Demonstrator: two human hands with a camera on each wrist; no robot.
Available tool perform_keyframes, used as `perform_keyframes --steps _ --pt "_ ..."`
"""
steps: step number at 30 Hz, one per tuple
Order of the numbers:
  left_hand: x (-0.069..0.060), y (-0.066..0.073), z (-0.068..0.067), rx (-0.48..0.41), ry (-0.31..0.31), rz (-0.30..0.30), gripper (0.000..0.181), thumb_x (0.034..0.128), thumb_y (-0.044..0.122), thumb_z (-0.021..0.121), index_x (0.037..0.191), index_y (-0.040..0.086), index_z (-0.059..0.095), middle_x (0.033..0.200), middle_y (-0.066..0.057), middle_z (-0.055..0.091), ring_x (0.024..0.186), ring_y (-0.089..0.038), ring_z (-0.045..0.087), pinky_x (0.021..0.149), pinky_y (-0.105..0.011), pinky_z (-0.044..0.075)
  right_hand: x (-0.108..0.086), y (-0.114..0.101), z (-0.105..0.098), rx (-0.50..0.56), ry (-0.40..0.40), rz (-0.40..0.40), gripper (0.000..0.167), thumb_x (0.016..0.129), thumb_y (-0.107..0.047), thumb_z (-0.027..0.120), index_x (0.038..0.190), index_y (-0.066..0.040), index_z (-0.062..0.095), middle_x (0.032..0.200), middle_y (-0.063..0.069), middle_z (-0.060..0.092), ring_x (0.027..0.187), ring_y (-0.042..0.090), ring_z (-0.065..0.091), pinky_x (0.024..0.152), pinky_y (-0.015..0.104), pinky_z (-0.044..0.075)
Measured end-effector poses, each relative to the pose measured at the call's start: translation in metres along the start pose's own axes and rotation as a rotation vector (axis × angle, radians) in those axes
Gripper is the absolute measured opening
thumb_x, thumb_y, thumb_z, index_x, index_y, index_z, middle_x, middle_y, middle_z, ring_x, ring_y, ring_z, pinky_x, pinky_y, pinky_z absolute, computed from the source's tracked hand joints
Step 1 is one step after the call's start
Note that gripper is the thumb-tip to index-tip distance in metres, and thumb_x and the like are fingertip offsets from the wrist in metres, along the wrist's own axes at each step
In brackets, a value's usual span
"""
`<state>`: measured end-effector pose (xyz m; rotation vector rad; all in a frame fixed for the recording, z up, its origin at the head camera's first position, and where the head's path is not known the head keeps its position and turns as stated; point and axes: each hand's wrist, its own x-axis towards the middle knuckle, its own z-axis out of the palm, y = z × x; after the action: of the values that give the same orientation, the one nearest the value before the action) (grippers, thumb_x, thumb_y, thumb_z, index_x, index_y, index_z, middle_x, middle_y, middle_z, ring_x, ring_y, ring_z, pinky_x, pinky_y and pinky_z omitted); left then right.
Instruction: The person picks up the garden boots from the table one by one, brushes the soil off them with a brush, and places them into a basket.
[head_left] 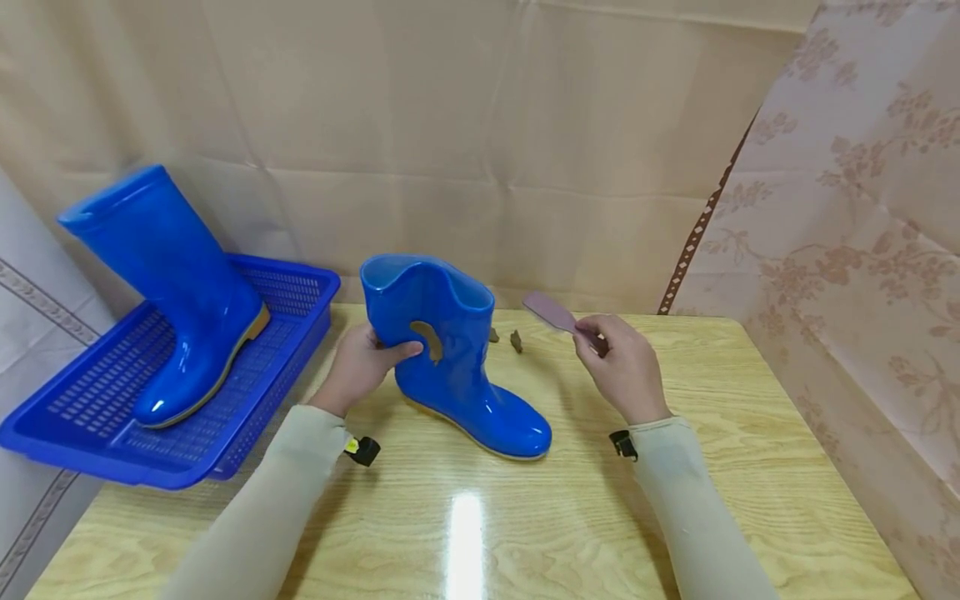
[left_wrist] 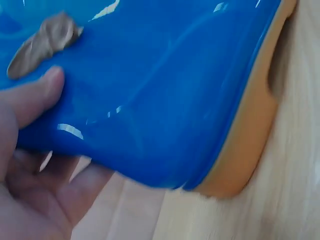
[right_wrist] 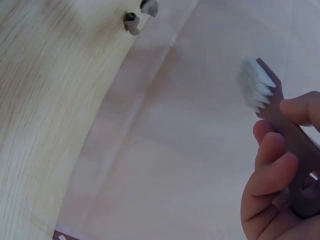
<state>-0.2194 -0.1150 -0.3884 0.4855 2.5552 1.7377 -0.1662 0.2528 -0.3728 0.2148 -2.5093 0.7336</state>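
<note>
A blue rubber boot (head_left: 457,358) with a tan sole stands on the table, toe to the right, its shaft rim bent inward. My left hand (head_left: 362,367) grips the back of the shaft, thumb beside a curved brown smear (head_left: 429,340). The left wrist view shows that thumb just under the thick brown lump (left_wrist: 45,44), with the other fingers behind the boot (left_wrist: 150,100). My right hand (head_left: 624,367) holds a brush (head_left: 551,312) by its handle, right of the boot and apart from it. White bristles show on the brush (right_wrist: 257,86) in the right wrist view.
At the left, a blue perforated basket (head_left: 277,375) holds a second blue boot (head_left: 191,308), which leans back. Two small brown lumps (head_left: 516,341) lie on the wooden table (head_left: 570,517) behind the standing boot. Beige cloth hangs behind the table, patterned cloth at the right.
</note>
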Motion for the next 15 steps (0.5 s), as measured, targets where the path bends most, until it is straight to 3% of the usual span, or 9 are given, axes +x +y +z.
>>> perform_keyframes --steps 6,10,13,15 --pt "-0.008 0.014 0.018 0.035 0.173 0.055 0.042 0.0936 0.022 0.080 0.130 0.005 0.068 0.126 -0.016 0.072 0.117 -0.034 0.068 0.097 -0.052 0.055 0.000 0.002 0.002 0.008 0.011 -0.017 0.015 0.098 -0.017 0.072 0.108 -0.007 0.075 0.102 0.010 0.073 0.081 0.023 0.068 0.070 0.043 0.057" --pt "-0.011 0.019 0.029 0.048 0.253 0.033 0.037 0.0934 0.022 0.079 0.124 0.004 0.070 0.121 -0.015 0.074 0.112 -0.032 0.070 0.093 -0.052 0.057 0.000 0.004 0.003 0.011 0.015 -0.024 0.014 0.098 -0.016 0.072 0.108 -0.007 0.075 0.101 0.010 0.073 0.080 0.022 0.068 0.070 0.043 0.057" --pt "-0.012 0.015 0.034 0.054 0.256 -0.010 0.040 0.0952 0.025 0.078 0.126 0.002 0.067 0.121 -0.017 0.073 0.111 -0.033 0.070 0.093 -0.052 0.057 0.000 0.006 0.004 0.009 0.009 -0.018 0.014 0.098 -0.017 0.072 0.108 -0.007 0.075 0.100 0.009 0.073 0.080 0.023 0.068 0.069 0.042 0.057" --pt "-0.013 0.013 0.032 0.041 0.194 -0.021 0.047 0.0971 0.027 0.075 0.135 0.003 0.060 0.129 -0.016 0.070 0.116 -0.033 0.067 0.097 -0.053 0.056 -0.001 0.007 0.006 0.008 0.007 -0.016 0.014 0.098 -0.017 0.072 0.108 -0.007 0.075 0.100 0.009 0.073 0.080 0.023 0.068 0.069 0.042 0.056"
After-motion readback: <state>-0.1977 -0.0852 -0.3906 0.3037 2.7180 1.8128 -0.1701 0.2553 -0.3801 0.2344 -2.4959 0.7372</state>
